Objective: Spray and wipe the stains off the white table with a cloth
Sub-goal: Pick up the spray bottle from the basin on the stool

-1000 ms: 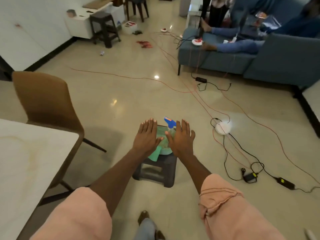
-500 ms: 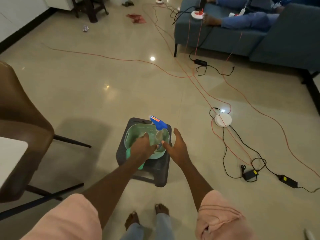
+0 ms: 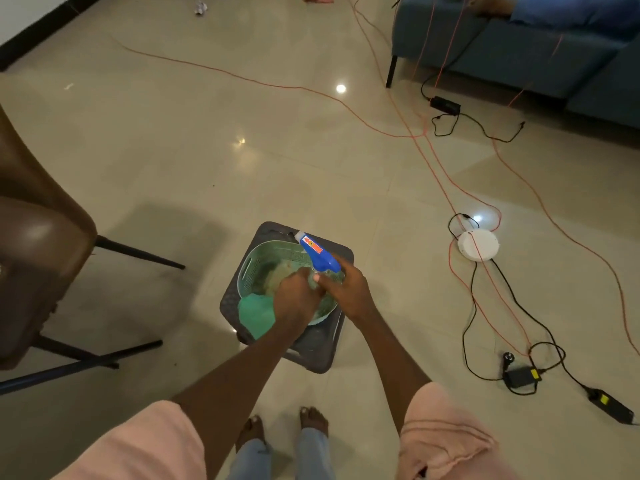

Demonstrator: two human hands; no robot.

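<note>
A spray bottle [image 3: 317,252] with a blue head and an orange label stands in a pale green basket [image 3: 250,268] on a dark stool [image 3: 313,356]. My right hand [image 3: 348,291] grips the bottle just below its head. A green cloth [image 3: 254,315] hangs over the basket's near left rim. My left hand [image 3: 296,299] reaches down into the basket beside the bottle, above the cloth; its fingers curl out of sight, so what they touch is hidden. The white table is out of view.
A brown chair [image 3: 38,237] with dark legs stands at the left. Orange and black cables, a white round socket hub [image 3: 478,244] and power bricks [image 3: 519,375] lie on the tiled floor at the right. A blue sofa [image 3: 519,53] is at the far right.
The view has tilted down and closer to the stool. Both hands dropped from flat above the basket into it. My right hand has closed round the spray bottle.
</note>
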